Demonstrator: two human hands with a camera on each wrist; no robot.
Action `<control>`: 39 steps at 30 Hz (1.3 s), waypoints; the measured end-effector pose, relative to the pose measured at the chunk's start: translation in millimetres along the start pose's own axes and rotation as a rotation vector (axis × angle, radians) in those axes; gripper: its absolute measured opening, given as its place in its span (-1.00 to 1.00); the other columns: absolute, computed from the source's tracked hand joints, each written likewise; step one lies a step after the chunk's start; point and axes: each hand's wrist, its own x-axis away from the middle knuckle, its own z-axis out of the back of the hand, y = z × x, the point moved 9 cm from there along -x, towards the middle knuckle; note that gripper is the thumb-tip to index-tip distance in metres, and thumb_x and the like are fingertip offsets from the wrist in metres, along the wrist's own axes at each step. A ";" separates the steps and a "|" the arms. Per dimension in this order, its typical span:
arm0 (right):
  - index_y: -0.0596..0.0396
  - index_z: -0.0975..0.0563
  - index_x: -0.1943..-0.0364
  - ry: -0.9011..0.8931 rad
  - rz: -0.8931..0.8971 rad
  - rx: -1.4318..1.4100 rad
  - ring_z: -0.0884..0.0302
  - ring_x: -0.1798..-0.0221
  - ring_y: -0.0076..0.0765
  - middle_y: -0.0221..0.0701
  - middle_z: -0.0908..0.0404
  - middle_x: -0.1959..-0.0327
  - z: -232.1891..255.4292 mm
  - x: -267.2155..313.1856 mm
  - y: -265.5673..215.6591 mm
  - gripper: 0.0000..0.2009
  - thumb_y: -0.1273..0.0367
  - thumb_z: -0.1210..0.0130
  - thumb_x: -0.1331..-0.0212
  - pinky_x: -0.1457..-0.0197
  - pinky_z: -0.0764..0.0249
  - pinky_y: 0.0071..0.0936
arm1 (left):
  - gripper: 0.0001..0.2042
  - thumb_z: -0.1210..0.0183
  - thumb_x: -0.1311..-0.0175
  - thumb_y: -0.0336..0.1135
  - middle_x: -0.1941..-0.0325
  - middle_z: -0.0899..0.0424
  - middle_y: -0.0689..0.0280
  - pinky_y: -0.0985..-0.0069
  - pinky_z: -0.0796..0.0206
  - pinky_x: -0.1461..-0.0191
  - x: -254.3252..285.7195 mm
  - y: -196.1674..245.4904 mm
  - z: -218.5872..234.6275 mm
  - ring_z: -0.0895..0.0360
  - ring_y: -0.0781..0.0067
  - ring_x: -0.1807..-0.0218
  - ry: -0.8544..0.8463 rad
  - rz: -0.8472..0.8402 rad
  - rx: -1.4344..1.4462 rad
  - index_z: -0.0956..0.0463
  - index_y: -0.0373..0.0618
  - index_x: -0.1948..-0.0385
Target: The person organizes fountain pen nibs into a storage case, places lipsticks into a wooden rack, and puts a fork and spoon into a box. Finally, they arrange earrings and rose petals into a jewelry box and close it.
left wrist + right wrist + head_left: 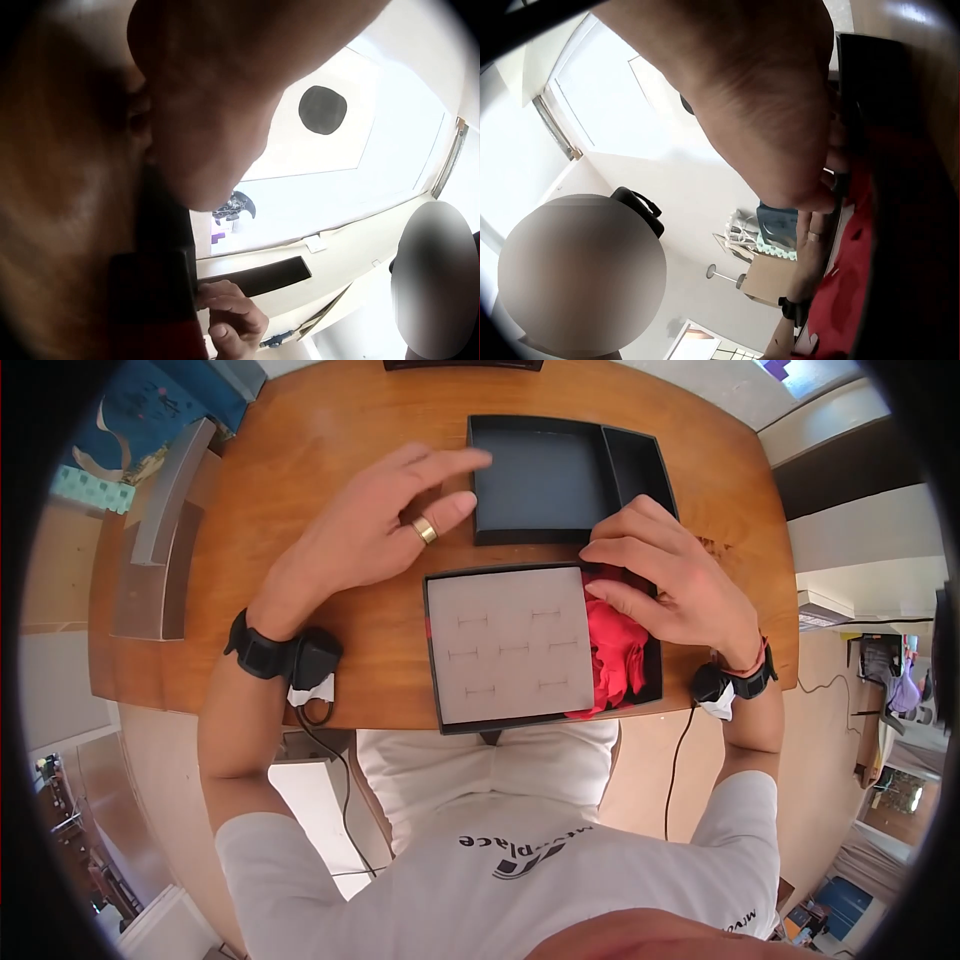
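Observation:
A black box [437, 690] lies near the table's front edge. It holds a light grey slotted insert [513, 670] and, along its right side, crumpled red petal-like material [615, 650]. Behind it lies a black tray [540, 480] split by a divider. My left hand [385, 510], with a gold ring on one finger, has its index finger stretched to the tray's left edge. Over the red material is my right hand [670, 575], fingers loosely bent, fingertips right at the box's back rim and thumb near the insert's corner. In the right wrist view, the palm hides most of those fingers.
A brown cardboard box [160, 580] stands at the table's left side, beside blue bags [165, 405]. A dark object [463, 364] sits at the far edge. Cables [340, 760] hang from both wrist cameras past the wooden table's [330, 420] front edge.

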 end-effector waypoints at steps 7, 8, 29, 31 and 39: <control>0.18 -0.66 0.04 0.095 0.059 -0.080 -0.49 0.08 -0.06 -0.29 -0.62 0.06 10.1 -0.2 -8.1 -0.67 0.41 -0.48 -0.14 -0.03 -0.47 -0.22 | -0.69 -0.29 -0.54 -0.15 0.07 -0.57 0.19 0.35 -0.47 0.01 3.9 10.8 3.1 -0.58 0.18 0.12 -0.053 -0.025 -0.242 -0.63 -0.13 -0.13; 0.18 -0.66 0.05 0.044 0.066 -0.044 -0.47 0.08 -0.06 -0.29 -0.60 0.07 8.5 -2.0 -16.7 -0.65 0.36 -0.51 -0.12 -0.03 -0.44 -0.22 | -0.68 -0.30 -0.53 -0.15 0.07 -0.57 0.19 0.34 -0.47 0.00 4.1 9.6 3.0 -0.57 0.17 0.11 -0.061 0.005 -0.227 -0.63 -0.12 -0.14; 0.20 -0.74 0.15 0.157 -0.240 -0.084 -0.44 0.15 -0.17 -0.29 -0.52 0.24 0.2 -0.8 -15.4 -0.75 0.29 -0.46 -0.26 0.07 -0.41 -0.29 | -0.64 -0.52 -0.22 -0.12 -0.07 -0.53 0.20 0.26 -0.36 -0.18 16.0 56.0 -16.5 -0.45 0.09 -0.04 -0.167 -0.430 -0.144 -0.71 -0.16 0.10; 0.26 -0.70 -0.08 0.176 -0.122 -0.255 -0.53 0.05 -0.15 -0.18 -0.60 0.10 4.4 -0.9 -23.4 -0.67 0.32 -0.37 -0.35 -0.02 -0.50 -0.30 | -0.66 -0.51 -0.24 -0.13 -0.12 -0.54 0.20 0.26 -0.35 -0.21 15.5 57.9 -19.1 -0.44 0.09 -0.05 -0.219 -0.424 -0.097 -0.71 -0.17 0.13; 0.34 -0.64 -0.15 0.297 0.032 -0.293 -0.63 -0.04 -0.08 -0.08 -0.68 -0.03 8.9 6.9 -19.4 -0.70 0.41 -0.25 -0.46 -0.15 -0.55 -0.29 | -0.66 -0.23 -0.60 -0.03 0.09 -0.66 0.29 0.40 -0.46 0.09 4.2 28.5 27.9 -0.59 0.39 0.16 0.140 0.032 0.625 -0.59 -0.17 0.00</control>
